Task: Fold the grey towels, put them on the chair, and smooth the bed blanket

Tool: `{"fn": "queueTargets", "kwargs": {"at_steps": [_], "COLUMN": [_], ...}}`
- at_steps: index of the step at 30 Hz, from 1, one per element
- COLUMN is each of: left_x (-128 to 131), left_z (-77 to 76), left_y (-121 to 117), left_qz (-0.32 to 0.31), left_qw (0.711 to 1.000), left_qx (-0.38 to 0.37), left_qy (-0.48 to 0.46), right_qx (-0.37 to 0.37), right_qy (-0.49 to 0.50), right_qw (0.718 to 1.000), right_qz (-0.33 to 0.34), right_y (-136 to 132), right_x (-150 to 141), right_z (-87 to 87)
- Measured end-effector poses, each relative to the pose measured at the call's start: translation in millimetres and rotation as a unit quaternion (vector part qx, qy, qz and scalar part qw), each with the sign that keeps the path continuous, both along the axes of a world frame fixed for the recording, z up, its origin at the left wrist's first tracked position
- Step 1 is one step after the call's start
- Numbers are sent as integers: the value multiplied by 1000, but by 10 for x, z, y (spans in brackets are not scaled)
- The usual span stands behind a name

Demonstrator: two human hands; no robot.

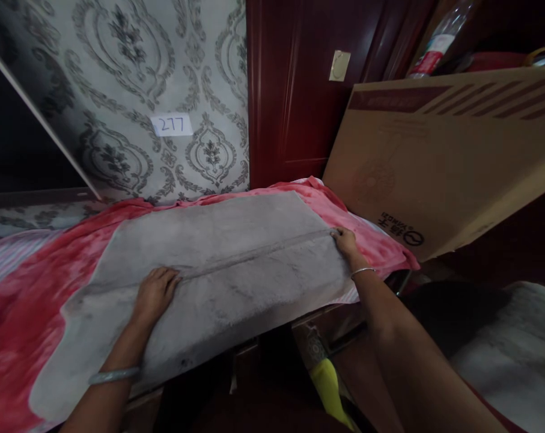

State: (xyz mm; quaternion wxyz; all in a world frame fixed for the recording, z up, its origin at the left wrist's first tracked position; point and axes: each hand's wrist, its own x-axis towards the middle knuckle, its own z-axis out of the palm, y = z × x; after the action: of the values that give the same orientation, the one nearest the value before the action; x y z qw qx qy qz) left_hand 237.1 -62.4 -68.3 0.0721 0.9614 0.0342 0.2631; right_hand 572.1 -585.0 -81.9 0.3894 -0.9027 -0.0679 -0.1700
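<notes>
A grey plush cloth [254, 282] lies spread over a red blanket [24, 319], its near edge hanging down over the front. A long raised crease runs across it between my two hands. My left hand [155, 293] is closed, fingertips pinching the crease toward the left. At the crease's right end, my right hand [345, 242] pinches the cloth between thumb and fingers, close to its right edge. The fabric stretches fairly straight from one hand to the other.
A large cardboard box panel [434, 156] leans on the right, with a plastic bottle [437, 51] behind its top. Patterned wallpaper [119, 78] and a dark red door [294, 90] stand behind. Below is a yellow-green sock or shoe [328, 385]. A dark screen [24, 126] fills the upper left.
</notes>
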Motion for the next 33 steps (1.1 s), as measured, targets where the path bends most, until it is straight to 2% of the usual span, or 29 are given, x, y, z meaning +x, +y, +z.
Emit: {"fn": "queueTargets", "kwargs": {"at_steps": [3,5,7,9,12,15,17,20,28,31,33], "left_x": [7,18,22,3,-51,-102,-159,-333,-1002,-1165,-1228], "left_z": [-34,-56,-55,-23,46,75,77,103,263,254,242], "left_y": [17,28,11,-57,-223,-322,-295,-135,525,718,818], "left_qz": [2,4,6,11,29,59,81,105,155,202,221], "left_qw": [1000,1000,1000,1000,999,994,991,987,981,976,970], "left_qx": [-5,-9,-15,-20,-19,1,8,14,3,-35,-92], "left_qy": [-3,-3,1,11,42,88,105,119,112,70,46], "right_qx": [-44,-67,-119,-198,-272,-257,-244,-234,-219,-228,-238], "right_qy": [-28,-50,-81,-110,-131,-152,-174,-202,-216,-205,-193], "right_qw": [999,996,989,966,930,932,931,927,929,931,932], "right_qz": [-14,-13,36,123,209,207,209,211,204,198,192], "right_y": [59,189,397,635,888,943,923,889,918,938,944], "right_x": [-78,-165,-285,-433,-643,-696,-649,-590,-693,-705,-700], "right_z": [73,127,155,132,-21,-259,-391,-475,-432,-416,-405]}}
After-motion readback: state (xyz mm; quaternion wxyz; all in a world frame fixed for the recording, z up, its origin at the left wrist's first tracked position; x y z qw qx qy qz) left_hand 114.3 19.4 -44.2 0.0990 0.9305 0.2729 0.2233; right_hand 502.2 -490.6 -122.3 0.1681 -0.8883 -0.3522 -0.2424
